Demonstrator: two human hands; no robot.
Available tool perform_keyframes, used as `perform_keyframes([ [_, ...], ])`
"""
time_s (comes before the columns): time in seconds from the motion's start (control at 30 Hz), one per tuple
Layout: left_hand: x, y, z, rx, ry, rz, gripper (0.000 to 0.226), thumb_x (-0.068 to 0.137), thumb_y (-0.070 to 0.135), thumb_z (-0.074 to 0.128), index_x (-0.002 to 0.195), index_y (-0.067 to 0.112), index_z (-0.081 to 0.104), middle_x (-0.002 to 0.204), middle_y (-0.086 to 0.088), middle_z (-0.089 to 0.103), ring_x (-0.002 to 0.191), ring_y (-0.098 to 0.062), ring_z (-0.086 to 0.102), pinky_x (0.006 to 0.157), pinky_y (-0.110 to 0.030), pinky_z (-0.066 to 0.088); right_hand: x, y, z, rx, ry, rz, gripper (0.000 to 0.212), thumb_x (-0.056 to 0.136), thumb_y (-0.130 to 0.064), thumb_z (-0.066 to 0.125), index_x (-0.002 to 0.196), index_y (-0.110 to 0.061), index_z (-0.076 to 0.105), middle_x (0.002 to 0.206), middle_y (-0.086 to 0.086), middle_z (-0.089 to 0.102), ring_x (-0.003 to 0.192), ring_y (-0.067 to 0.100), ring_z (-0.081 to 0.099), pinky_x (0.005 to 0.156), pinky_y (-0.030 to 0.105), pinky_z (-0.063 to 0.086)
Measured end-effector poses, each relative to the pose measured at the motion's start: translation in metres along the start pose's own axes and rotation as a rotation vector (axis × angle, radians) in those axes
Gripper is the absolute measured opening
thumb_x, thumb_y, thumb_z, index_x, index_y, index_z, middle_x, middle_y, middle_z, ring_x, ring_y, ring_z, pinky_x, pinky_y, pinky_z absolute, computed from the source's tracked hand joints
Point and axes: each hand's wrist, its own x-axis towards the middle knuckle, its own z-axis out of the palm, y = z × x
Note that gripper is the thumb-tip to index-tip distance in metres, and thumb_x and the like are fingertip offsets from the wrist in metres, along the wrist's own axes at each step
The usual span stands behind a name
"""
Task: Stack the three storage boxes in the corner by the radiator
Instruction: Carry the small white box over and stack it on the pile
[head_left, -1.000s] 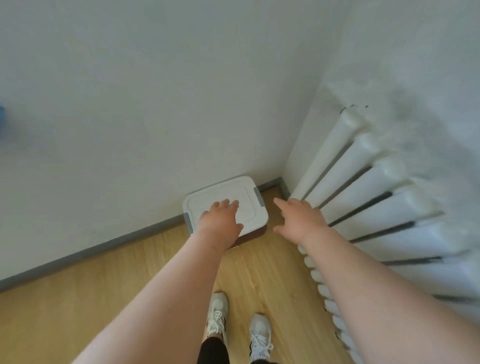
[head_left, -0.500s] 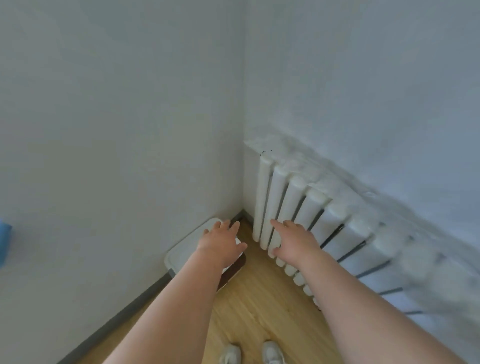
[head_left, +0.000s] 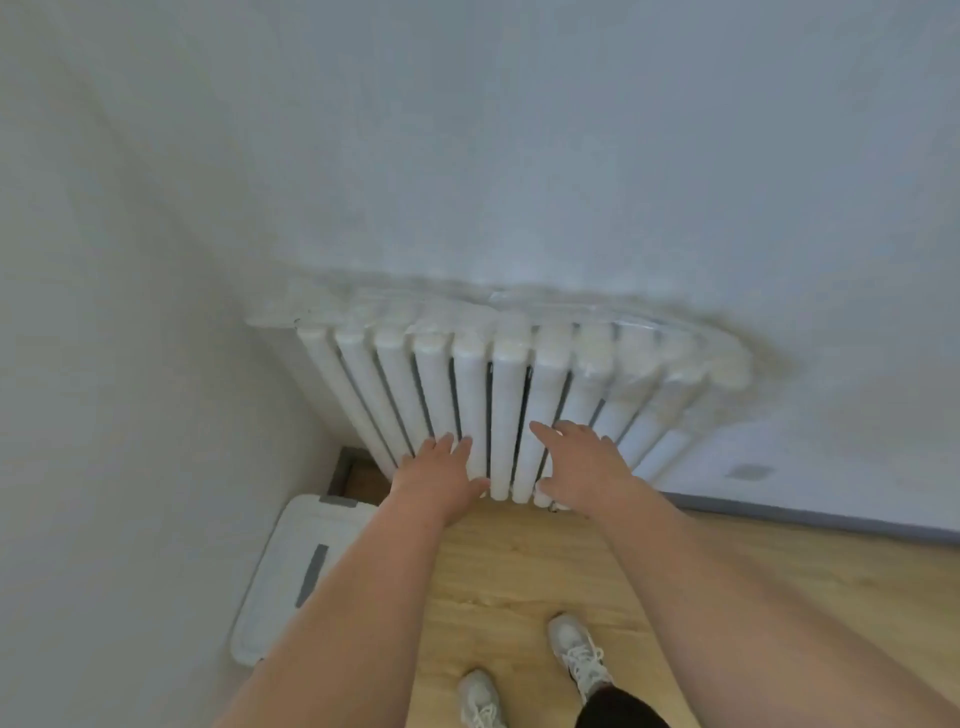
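Leaving one storage box beside the radiator, both empty, open hands, left hand and right hand, should fetch the next, aligning lids squarely.

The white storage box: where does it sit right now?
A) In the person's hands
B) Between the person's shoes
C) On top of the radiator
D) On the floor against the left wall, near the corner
D: the white storage box lies on the wooden floor along the left wall, short of the radiator, while the left hand and right hand are both open and empty in front of the radiator.
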Motion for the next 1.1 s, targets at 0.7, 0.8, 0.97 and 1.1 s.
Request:
perform_keyframes([
  [0.7,0.001,0.365,0.038,0.319,0.004,0.576,0.071,0.095,0.052,0.039,0.152,0.021,0.01,0.159,-0.004,0.015,0.144,-0.024,0.019,0.113,-0.045,0.026,-0.217,0.306,0.041,0.304,0.111,0.593,0.074,0.092,-0.022,0.051,0.154,-0.027,0.012,0.157,0.006,0.025,0.14,0.028,0.029,0.108,0.043,0.034],
  [0.8,-0.007,0.43,0.06,0.361,-0.015,0.627,0.073,0.095,0.055,0.038,0.153,0.022,0.007,0.16,-0.002,0.012,0.146,-0.023,0.014,0.114,-0.046,0.026,-0.252,0.358,0.056,0.313,0.092,0.666,0.075,0.091,-0.021,0.052,0.154,-0.027,0.011,0.157,0.007,0.026,0.14,0.029,0.029,0.112,0.047,0.029],
  [0.97,-0.027,0.52,0.093,0.401,-0.048,0.718,0.074,0.095,0.055,0.039,0.153,0.023,0.006,0.16,-0.002,0.011,0.146,-0.024,0.013,0.115,-0.047,0.02,-0.309,0.428,0.079,0.364,0.09,0.749,0.076,0.091,-0.023,0.053,0.155,-0.026,0.011,0.157,0.009,0.024,0.142,0.031,0.026,0.115,0.052,0.023],
  [1.1,-0.043,0.585,0.111,0.44,-0.049,0.819,0.073,0.095,0.054,0.04,0.153,0.023,0.008,0.161,-0.002,0.011,0.146,-0.023,0.013,0.116,-0.046,0.019,-0.354,0.478,0.097,0.433,0.124,0.85,0.076,0.091,-0.027,0.056,0.154,-0.027,0.013,0.158,0.009,0.022,0.143,0.031,0.023,0.116,0.053,0.02],
])
